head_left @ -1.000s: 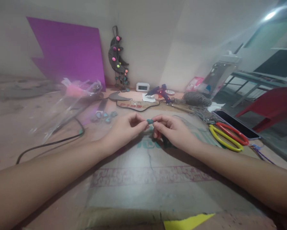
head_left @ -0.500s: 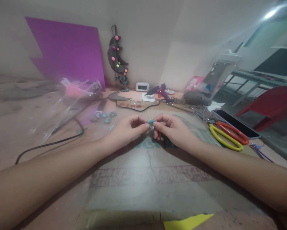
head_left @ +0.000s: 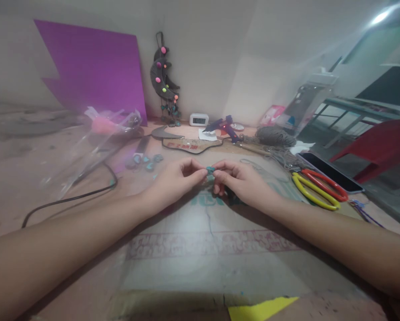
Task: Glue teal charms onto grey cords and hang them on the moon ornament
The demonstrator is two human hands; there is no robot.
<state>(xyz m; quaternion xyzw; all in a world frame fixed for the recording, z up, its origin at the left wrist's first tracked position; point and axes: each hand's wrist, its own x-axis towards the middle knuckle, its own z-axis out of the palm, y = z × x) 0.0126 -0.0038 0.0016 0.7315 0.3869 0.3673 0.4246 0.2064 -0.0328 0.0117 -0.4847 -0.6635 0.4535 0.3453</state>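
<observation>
A small teal piece (head_left: 210,170), too small to make out its kind, is pinched between both hands above the middle of the table. My left hand (head_left: 183,176) is closed, its thumb and forefinger on the piece's left side. From the other side my right hand (head_left: 235,177) grips it between thumb and forefinger, with the other fingers curled below. Several small teal and grey pieces (head_left: 148,166) lie to the left of my left hand. Below the hands is a printed sheet or board (head_left: 186,272).
Yellow-and-red-handled scissors (head_left: 315,191) and a phone (head_left: 330,171) lie at right. Behind stand a glue gun (head_left: 225,127), grey yarn (head_left: 275,136), a small clock (head_left: 199,119) and a grey crescent shape (head_left: 166,133). A black cord (head_left: 69,198) and clear plastic bag (head_left: 100,129) occupy the left.
The teal piece has turned slightly between the fingertips and looks darker. Both hands stay nearly in place, and the view has shifted a little.
</observation>
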